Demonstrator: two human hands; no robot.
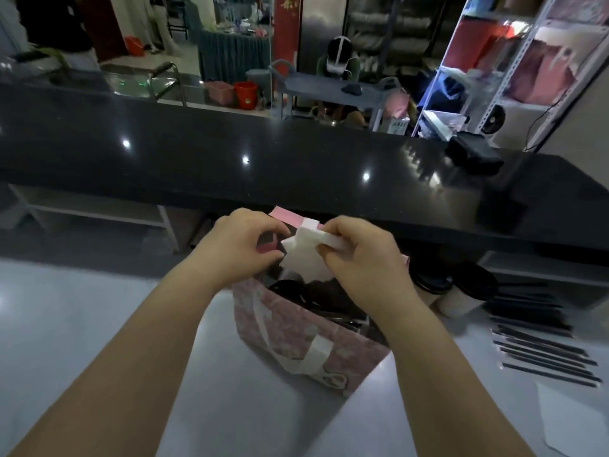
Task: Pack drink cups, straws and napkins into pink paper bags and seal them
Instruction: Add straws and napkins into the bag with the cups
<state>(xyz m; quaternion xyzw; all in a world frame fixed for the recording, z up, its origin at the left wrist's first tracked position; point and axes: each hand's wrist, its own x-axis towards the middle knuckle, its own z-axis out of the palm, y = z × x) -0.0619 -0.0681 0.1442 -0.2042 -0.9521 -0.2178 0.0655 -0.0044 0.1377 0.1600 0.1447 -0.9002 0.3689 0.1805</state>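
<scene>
A pink patterned paper bag (296, 338) with white ribbon handles stands open on the white counter, dark-lidded cups inside it (290, 288). Above its mouth my right hand (359, 255) pinches a white folded napkin (304, 255), which hangs into the opening. My left hand (240, 245) has its fingers curled at the bag's far left rim, by the pink edge; whether it grips the rim or the napkin I cannot tell. To the right stand two paper cups with black lids (461, 291) and a row of several black wrapped straws (540, 347).
A raised black countertop (263, 166) runs across behind the bag, with a black box (474, 153) at its right. White paper sheets (573, 420) lie at the lower right. A person sits at a grey table in the background.
</scene>
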